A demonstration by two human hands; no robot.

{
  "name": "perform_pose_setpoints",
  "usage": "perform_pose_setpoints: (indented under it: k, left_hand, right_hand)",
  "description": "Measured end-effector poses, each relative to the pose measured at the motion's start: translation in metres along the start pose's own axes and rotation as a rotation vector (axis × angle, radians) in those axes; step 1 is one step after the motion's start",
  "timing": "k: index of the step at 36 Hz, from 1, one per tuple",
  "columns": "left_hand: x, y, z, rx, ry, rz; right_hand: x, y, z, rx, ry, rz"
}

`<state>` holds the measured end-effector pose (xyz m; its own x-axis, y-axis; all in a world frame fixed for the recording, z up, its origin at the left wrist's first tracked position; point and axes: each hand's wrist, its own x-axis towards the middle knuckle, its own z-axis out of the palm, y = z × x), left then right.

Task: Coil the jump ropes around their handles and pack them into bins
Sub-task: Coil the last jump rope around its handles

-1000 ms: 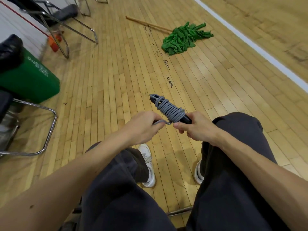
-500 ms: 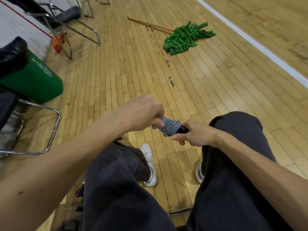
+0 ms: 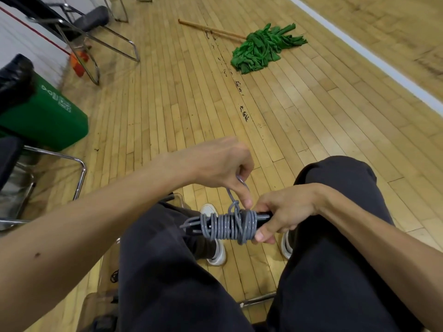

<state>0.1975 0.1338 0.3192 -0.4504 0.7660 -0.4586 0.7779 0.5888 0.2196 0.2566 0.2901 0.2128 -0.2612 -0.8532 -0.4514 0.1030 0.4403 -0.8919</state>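
My right grip (image 3: 285,209) is curled round the near end of the black handles (image 3: 263,217), with the thumb underneath, pressed against the last turns of the coil. The grey rope (image 3: 225,226) is wound in tight turns round those handles. The bundle lies about level, out in front of me between my knees and above the floor (image 3: 299,111). Its far end points to my left and hangs over my left shoe (image 3: 217,254).

My left grip (image 3: 215,164) sits just above the bundle with its fingers curled in, pinching the free end of the rope. One short strand runs from a crossing on top of the coil straight up into that pinch. The forefinger (image 3: 244,196) reaches down and its tip touches the coil beside the crossing, close to my right thumb side. A few loops stick out past the far tip of the handles.

To my left a green box (image 3: 50,121) stands on the floor, with something black lying on its top. A chair (image 3: 79,164) with a chrome frame is near it, and another (image 3: 96,37) stands farther off. A green mop (image 3: 261,49) lies well ahead.
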Motion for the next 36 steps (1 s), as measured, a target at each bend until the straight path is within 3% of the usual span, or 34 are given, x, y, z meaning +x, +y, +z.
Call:
perform_pose_setpoints:
  k: [9, 15, 21, 28, 32, 36]
  left_hand:
    - [-0.012, -0.012, 0.021, -0.626, 0.139, -0.085]
    - [-0.014, -0.018, 0.039, -0.951, 0.252, -0.110]
    - [-0.008, -0.015, 0.065, -1.190, 0.516, -0.149]
    - [-0.015, -0.011, 0.067, -1.387, 0.729, -0.434]
    - [-0.018, -0.012, 0.070, -1.457, 0.737, -0.484]
    - [-0.022, -0.013, 0.077, -1.483, 0.745, -0.525]
  right_hand:
    - [0.000, 0.004, -0.005, 0.205, -0.308, -0.292]
    - [0.000, 0.007, -0.007, 0.329, -0.296, -0.444]
    - [0.006, 0.006, -0.007, 0.446, -0.142, -0.536]
    - [0.007, 0.005, -0.010, 0.623, 0.249, -0.502]
    - [0.009, -0.001, -0.010, 0.695, 0.496, -0.406]
    - [0.015, -0.009, -0.008, 0.600, 0.625, -0.284]
